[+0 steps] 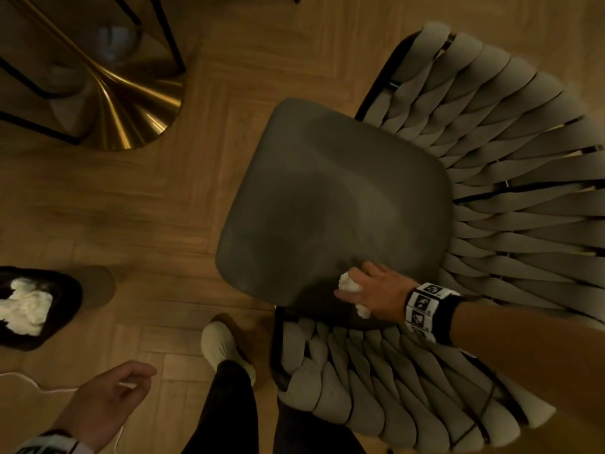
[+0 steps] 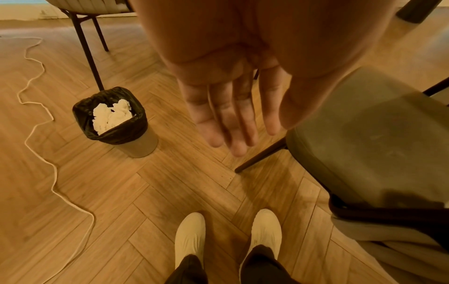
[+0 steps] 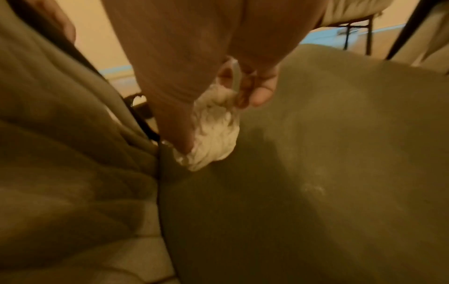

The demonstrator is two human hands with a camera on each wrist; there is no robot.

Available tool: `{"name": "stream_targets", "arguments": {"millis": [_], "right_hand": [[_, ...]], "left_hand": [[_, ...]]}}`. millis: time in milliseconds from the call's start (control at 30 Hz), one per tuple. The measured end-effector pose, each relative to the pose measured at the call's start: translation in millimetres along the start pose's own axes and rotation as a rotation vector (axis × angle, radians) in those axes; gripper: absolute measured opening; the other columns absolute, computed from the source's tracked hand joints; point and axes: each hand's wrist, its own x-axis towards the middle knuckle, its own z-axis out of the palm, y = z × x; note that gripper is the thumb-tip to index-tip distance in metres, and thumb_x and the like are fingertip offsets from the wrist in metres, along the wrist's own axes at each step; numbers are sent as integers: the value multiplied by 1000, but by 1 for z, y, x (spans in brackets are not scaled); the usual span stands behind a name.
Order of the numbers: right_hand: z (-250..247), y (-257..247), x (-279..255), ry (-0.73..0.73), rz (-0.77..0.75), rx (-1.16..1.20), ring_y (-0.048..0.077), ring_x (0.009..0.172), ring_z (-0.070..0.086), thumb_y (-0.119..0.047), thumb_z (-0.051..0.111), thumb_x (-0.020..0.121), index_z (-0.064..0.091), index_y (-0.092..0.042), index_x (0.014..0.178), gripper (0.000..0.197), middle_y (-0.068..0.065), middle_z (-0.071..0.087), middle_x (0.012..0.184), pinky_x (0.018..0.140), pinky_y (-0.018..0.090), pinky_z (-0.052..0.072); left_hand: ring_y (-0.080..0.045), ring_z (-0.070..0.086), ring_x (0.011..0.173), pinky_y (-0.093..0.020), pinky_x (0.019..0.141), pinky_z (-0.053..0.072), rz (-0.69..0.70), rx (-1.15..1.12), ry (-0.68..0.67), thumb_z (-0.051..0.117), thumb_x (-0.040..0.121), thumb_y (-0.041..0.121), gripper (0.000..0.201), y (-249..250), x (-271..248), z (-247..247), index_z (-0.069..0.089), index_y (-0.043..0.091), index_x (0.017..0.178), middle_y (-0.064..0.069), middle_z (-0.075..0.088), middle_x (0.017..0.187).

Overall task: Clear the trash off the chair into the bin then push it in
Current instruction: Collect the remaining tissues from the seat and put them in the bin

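1 chair [image 1: 327,198], 1 bin [image 2: 136,142], 2 hands [image 1: 379,293], 2 shoes [image 2: 189,236], 1 cord [image 2: 39,134].

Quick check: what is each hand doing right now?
Left hand: open, fingers relaxed, holding nothing.
Right hand: gripping a crumpled tissue at the chair seat.

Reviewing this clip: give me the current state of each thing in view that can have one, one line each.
Right hand: fingers curled round the crumpled tissue.
Crumpled tissue: gripped, at the seat's edge.
Left hand: empty, fingers relaxed.
Chair seat: no other trash visible.
Bin: upright, lined, white tissues inside.
Cord: loose on floor.
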Motion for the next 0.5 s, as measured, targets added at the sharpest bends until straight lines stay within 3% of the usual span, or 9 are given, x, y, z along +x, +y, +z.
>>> {"name": "stream_targets", "arguments": {"millis": [100, 133, 233, 367, 500], "right_hand": [[-2, -2, 22, -65, -26, -95, 47, 135, 17, -12, 49, 92, 25, -31, 144, 60, 17, 2, 157, 106, 57, 33], [-3, -3, 31, -92, -38, -116, 48, 135, 17, -11, 48, 93, 30, -27, 142, 55, 16, 2, 158, 106, 56, 34], [-10, -5, 48, -92, -52, -145, 48, 130, 27, -14, 49, 93, 43, -17, 132, 40, 16, 17, 153, 100, 54, 42], [-29, -10, 44, -116, 8, -21, 42, 126, 36, -14, 56, 88, 50, -14, 129, 41, 17, 26, 147, 102, 49, 43], [-75, -32, 27, 44, 115, 254, 34, 109, 53, -19, 73, 71, 60, -15, 107, 38, 10, 43, 127, 90, 35, 48]], "left_hand": [[-10, 69, 61, -27, 63, 51, 7, 6, 20, 72, 76, 7, 35, -5, 1, 2, 68, 42, 77, 4, 74, 77], [-10, 69, 60, -27, 64, 51, 9, 2, 23, 72, 76, 7, 35, -9, 1, 3, 68, 42, 77, 7, 74, 76], [-9, 69, 60, -23, 64, 50, 8, -4, 37, 72, 76, 6, 35, -19, -2, 3, 68, 41, 77, 18, 73, 75], [-3, 67, 60, -20, 65, 49, -19, -35, 41, 72, 77, 8, 36, -27, -12, 1, 67, 44, 75, 9, 74, 73], [-9, 67, 69, -21, 68, 49, 19, -141, 70, 71, 78, 7, 37, -39, -32, -14, 67, 44, 76, 6, 73, 80]]}}
